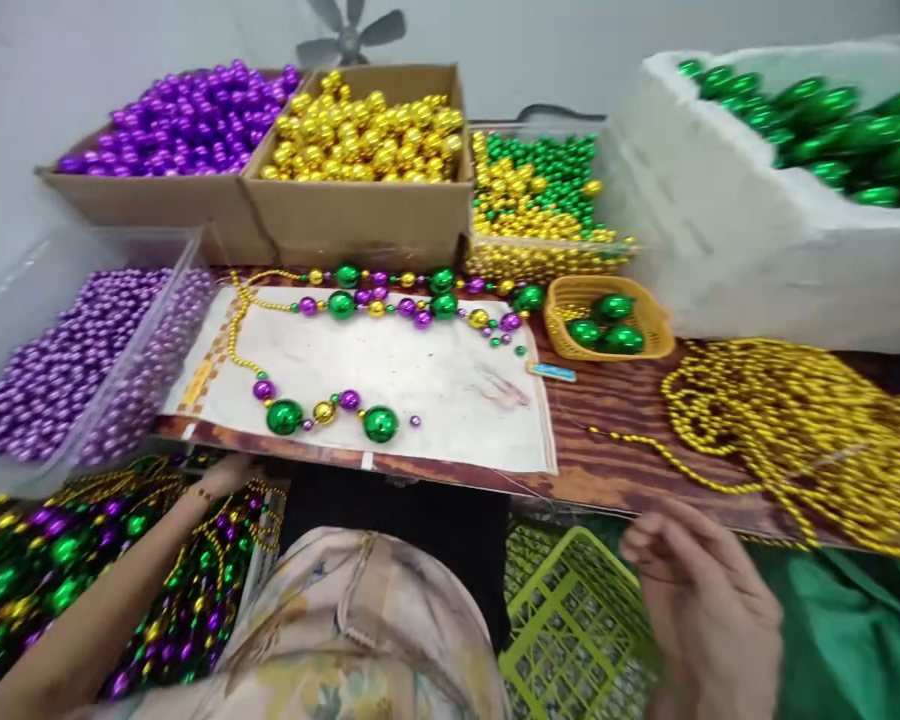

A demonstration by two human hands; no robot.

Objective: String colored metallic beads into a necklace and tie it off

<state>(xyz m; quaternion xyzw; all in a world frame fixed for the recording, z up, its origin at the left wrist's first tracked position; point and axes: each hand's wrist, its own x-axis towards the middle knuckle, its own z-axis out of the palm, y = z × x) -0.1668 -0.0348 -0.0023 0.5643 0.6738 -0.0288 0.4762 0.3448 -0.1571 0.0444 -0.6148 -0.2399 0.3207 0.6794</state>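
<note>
My left hand (229,475) is at the table's front edge, above strung beads (217,580) piled at the lower left; its fingers are hidden. My right hand (709,600) is raised in front of the table on the right, thumb and fingers pinched together; anything between them is too small to make out. On the white mat (450,375) lies a bead garland (379,308) of green, purple and gold balls with a gold bead string (234,335). Its near strand ends by a big green ball (380,424), beside a loose purple bead (415,421).
Boxes of purple balls (187,125) and gold balls (367,135) stand behind. A tub of small purple beads (82,360) is left. A yellow basket (607,345), gold bead strands (810,430) and a foam box (780,260) are right. A green crate (570,600) sits below.
</note>
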